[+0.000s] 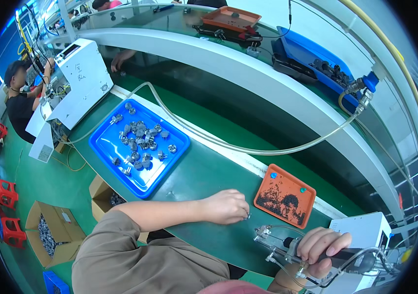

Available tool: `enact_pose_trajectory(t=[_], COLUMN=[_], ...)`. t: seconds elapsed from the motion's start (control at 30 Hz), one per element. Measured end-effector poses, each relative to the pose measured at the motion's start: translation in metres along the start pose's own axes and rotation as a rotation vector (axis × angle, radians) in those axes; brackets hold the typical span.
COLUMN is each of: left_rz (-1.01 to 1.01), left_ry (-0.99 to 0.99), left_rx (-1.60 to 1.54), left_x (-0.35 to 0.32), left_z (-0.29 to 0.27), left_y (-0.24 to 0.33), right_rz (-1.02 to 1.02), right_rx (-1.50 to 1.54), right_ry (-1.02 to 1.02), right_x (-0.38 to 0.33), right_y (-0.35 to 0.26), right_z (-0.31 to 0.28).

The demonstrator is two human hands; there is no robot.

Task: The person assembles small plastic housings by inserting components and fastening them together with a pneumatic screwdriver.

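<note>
My left hand (226, 207) is closed above the green worktop, its fingers pinched together. A small shiny bit shows at the fingertips, but most of whatever they hold is hidden. My right hand (321, 247) wraps round a black-handled power screwdriver (358, 260), with metal fittings and thin air hoses at its front end. That end points left, toward my left hand, and the two are apart. An orange tray (273, 171) of tiny black pieces (287, 200) lies just beyond both hands. To the left sits a blue tray (102, 147) with several grey plug-like parts (140, 130).
A clear hose (248, 151) loops over the worktop (204, 171). White machines stand left (84, 68) and right (366, 228). Beyond a white rail (209, 49) are an orange tray (231, 18) and blue bins (307, 54). Cardboard boxes (54, 230) and red stools (8, 193) stand left, near another person (20, 103).
</note>
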State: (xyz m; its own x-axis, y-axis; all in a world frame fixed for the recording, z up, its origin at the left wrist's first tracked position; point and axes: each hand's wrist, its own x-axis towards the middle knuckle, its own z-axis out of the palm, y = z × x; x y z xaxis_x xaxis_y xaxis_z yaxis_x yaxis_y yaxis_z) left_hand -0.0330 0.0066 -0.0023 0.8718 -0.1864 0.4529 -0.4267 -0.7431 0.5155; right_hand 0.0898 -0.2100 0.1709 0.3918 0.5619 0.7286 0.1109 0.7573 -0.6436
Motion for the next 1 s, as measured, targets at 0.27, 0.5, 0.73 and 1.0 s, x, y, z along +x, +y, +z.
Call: enact_pose_trajectory(t=[0.27,0.5,0.73,1.0], left_rz=[-0.337,-0.69,-0.714,-1.518], left_ry=[0.292,0.262,0.331,0.328], left_rx=[0.611,0.613,0.638,0.762], left_x=[-0.041,-0.133,-0.126,-0.191], left_z=[-0.132,-0.188,-0.249,-0.34], left_y=[-0.001,-0.035,-0.179,-0.369], right_rz=[0.159,0.118,0.136,0.134], right_rx=[0.025,-0.075,-0.111,-0.011], right_ry=[-0.034,-0.005,0.078,-0.015], right_x=[-0.003,-0.002,-0.002,0.005], right_y=[0.009,0.018,0.038,0.042], right_z=[-0.01,-0.013,0.002,-0.016])
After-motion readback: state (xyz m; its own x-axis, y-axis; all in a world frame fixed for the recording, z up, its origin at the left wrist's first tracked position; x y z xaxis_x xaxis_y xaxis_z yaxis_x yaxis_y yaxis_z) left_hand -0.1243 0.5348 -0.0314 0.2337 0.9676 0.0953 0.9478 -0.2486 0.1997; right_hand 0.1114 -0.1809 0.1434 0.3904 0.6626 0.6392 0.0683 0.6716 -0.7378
